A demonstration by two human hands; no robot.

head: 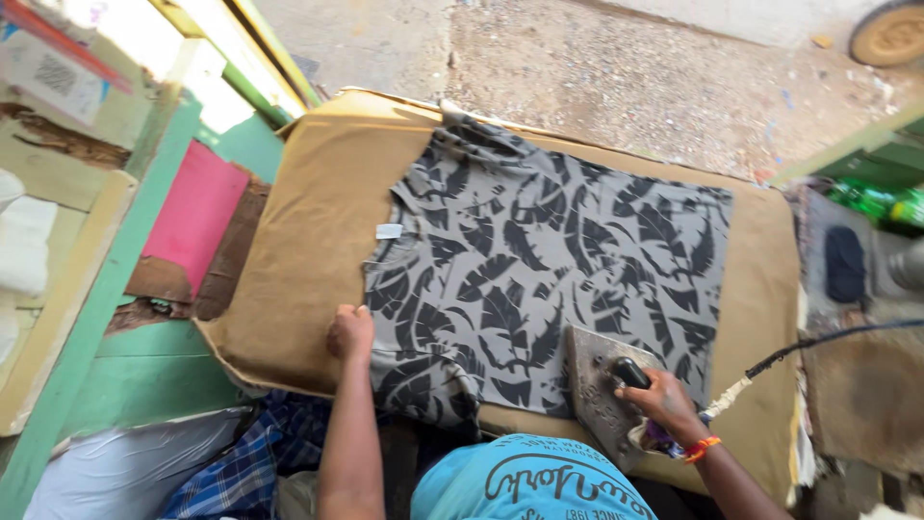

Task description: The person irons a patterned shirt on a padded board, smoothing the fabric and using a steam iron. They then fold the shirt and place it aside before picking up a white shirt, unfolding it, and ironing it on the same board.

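A grey shirt point(558, 260) with a black leaf print lies flat on a tan padded ironing table point(318, 212). My left hand point(349, 332) presses on the shirt's near left edge, by a sleeve, fingers curled. My right hand point(664, 403) grips the black handle of a heavy metal iron point(599, 380), which rests on the shirt's near right part. A cord point(818, 342) runs from the iron off to the right. A small white label point(389, 231) shows at the shirt's neck.
A pink board point(197, 217) and green wooden frame point(106, 289) stand to the left. Blue checked cloth point(231, 462) hangs below the table's near edge. Green bottles point(876, 202) sit at the right. Bare ground point(626, 77) lies beyond the table.
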